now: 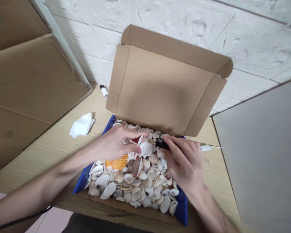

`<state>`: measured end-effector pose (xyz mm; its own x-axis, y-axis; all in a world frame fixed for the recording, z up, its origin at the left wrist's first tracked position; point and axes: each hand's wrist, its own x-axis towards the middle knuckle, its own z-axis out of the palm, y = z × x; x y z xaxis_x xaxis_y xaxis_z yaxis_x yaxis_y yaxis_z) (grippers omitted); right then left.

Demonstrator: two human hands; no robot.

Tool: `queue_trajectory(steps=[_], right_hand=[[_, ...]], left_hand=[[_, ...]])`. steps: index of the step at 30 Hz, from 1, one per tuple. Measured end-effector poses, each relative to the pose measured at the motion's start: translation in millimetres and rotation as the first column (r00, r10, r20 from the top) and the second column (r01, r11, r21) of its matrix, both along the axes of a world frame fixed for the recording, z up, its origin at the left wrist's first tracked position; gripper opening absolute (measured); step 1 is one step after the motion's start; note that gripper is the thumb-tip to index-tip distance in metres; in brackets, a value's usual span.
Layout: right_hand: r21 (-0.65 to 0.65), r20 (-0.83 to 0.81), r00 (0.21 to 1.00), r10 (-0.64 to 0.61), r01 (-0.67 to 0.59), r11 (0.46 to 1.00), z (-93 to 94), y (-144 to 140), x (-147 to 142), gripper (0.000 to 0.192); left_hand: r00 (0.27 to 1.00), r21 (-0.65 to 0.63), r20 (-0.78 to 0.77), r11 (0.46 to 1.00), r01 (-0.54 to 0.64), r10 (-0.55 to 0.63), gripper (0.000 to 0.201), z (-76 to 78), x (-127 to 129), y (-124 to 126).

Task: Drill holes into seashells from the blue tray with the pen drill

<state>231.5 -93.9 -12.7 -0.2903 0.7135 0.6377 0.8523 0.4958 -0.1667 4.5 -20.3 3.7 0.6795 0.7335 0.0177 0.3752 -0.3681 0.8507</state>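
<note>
Over the far half of the box [181,210] of shells, both hands meet on one pale shell [145,149]. The left hand [116,144] pinches that shell from the left side, fingers curled around its edge. The right hand [184,161] grips a black pen-like tool [161,143], whose long axis runs left to right, tip touching the shell's upper right edge. An orange shell [117,162] lies just below the left hand.

Pale cream and white seashells [135,186], one bright orange scallop shell [117,163] among them, fill a blue-sided box [83,183] with a plain brown cardboard lid [165,87], beside a white crumpled tissue [81,126] on the light woodgrain table [55,145].
</note>
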Motion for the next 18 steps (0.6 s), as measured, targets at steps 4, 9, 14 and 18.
queue_trajectory(steps=[4,9,14,18], right_hand=[[-0.067,0.055,0.998,0.033,-0.029,0.997,-2.4,2.4,-0.3,0.032],[-0.043,0.031,0.999,0.04,-0.038,0.998,-0.3,1.1,-1.1,0.032],[-0.011,-0.001,0.999,0.047,-0.047,0.999,3.7,-1.4,-1.4,0.035],[0.006,0.012,0.999,0.046,-0.046,0.999,4.6,-1.7,-1.2,0.033]], left_hand=[[1.0,-0.003,-0.003,1.0,-0.005,0.005,0.042,-1.3,0.0,-0.6],[1.0,-0.013,-0.005,1.0,0.015,-0.015,0.039,-2.4,-0.9,-0.4],[0.998,0.002,-0.033,0.998,0.059,-0.059,0.04,-0.6,-1.7,0.1],[0.998,-0.016,-0.048,0.999,0.05,-0.051,0.042,-0.1,-0.9,-0.2]])
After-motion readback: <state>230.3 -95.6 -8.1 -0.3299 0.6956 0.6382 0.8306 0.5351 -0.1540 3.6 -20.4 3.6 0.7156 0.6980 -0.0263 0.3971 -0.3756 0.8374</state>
